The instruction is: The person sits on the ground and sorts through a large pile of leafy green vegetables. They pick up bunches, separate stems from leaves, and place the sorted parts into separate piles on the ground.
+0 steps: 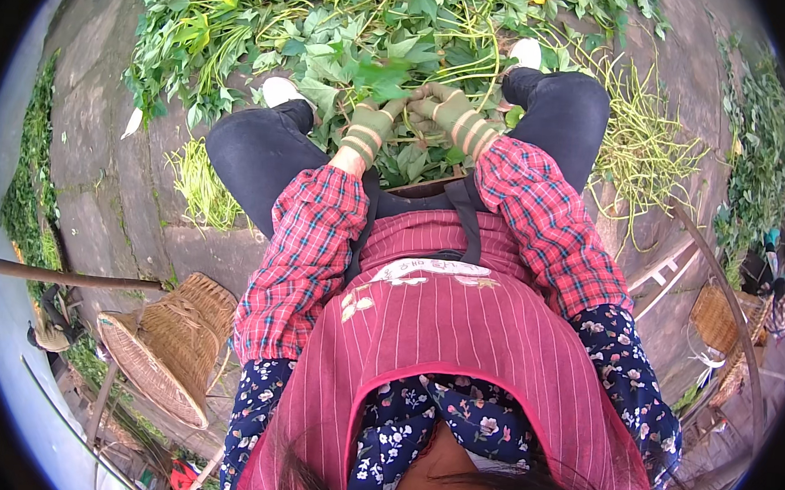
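Observation:
My left hand [371,124] and my right hand [449,112], both in green knit gloves with striped cuffs, meet between my knees. Their fingers are closed together around a sweet potato vine stem [410,126], partly hidden by the gloves. A blurred green leaf [381,77] stands out just beyond the left fingertips. More leafy vines lie beneath both hands. Directly ahead spreads a broad heap of sweet potato vines [338,33] with heart-shaped leaves and long pale stems.
A loose pile of stripped stems [641,139] lies beyond my right knee, and a smaller stem bundle [204,183] by my left. On the left, a woven basket [164,345] tilts beside a wooden pole [67,273]. Another wicker basket [718,319] and a curved pole [732,306] are at right.

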Demonstrator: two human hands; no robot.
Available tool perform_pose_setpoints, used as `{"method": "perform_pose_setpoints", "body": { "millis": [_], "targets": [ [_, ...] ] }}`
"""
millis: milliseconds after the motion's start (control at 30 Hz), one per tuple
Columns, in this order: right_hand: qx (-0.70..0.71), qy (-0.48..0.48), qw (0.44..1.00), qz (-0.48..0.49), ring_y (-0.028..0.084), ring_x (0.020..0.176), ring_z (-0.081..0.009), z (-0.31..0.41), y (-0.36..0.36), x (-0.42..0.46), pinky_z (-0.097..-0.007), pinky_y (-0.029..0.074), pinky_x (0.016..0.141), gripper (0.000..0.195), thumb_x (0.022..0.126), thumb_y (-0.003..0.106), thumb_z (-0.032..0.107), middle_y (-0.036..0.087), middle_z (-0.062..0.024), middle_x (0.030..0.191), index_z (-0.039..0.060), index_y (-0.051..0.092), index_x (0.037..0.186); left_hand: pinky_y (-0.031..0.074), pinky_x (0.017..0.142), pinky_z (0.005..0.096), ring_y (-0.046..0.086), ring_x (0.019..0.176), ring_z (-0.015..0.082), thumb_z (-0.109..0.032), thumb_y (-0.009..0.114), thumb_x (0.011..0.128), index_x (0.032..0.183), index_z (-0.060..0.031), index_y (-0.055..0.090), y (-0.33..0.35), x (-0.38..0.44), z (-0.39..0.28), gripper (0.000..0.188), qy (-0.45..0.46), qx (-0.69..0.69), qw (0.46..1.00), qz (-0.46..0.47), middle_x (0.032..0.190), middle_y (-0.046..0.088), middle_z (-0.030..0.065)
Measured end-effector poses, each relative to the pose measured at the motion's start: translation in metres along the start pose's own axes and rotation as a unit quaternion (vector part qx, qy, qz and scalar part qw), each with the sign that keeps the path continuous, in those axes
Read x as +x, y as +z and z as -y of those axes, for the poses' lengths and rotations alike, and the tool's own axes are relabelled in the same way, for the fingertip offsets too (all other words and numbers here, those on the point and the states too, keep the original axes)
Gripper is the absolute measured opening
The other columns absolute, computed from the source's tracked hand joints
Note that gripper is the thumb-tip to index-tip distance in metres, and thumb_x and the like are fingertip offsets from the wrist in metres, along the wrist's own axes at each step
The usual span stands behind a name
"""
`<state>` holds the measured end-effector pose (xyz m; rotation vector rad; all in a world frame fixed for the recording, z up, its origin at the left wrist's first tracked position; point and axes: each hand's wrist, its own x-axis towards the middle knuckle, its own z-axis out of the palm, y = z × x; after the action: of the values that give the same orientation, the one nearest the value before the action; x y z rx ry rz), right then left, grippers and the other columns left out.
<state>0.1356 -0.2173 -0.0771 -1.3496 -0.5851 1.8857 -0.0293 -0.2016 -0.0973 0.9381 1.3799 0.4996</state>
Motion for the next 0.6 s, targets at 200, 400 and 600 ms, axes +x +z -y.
{"method": "perform_pose_setpoints", "body": {
  "millis": [200,400,600],
  "targets": [
    [-0.248,-0.069,0.965,-0.05,0.058,0.067,-0.0148,0.0,-0.008,0.01,-0.0281,0.048,0.062,0.022,0.075,0.063,0.014,0.062,-0.0064,0.079,0.0003,0.058,0.092,0.046,0.071,0.027,0.059,0.083,0.0147,-0.018,0.067,0.076,0.103,-0.0001,0.058,0.002,-0.002,0.001,0.034,0.049,0.118,0.992,0.019,0.093,0.064,0.0058],
    [-0.299,-0.214,0.93,0.033,0.055,0.072,-0.0122,-0.024,-0.032,0.023,-0.0275,0.045,0.07,0.026,0.072,0.064,0.012,0.064,-0.0093,0.083,0.0019,0.061,0.097,0.044,0.073,0.0266,0.057,0.081,0.012,-0.023,0.061,0.081,0.102,-0.001,0.06,0.015,-0.002,-0.005,0.03,0.031,0.341,0.937,0.066,0.093,0.064,0.0089],
    [-0.168,-0.097,0.979,-0.056,0.052,0.064,-0.0089,-0.008,-0.008,0.013,-0.0234,0.043,0.06,0.022,0.074,0.066,0.021,0.058,-0.0005,0.069,0.0052,0.061,0.089,0.045,0.067,0.0268,0.058,0.073,0.0142,-0.025,0.064,0.078,0.1,0.0011,0.061,0.004,0.001,0.003,0.034,0.005,-0.085,0.996,-0.016,0.087,0.064,0.0047]
  ]
}}
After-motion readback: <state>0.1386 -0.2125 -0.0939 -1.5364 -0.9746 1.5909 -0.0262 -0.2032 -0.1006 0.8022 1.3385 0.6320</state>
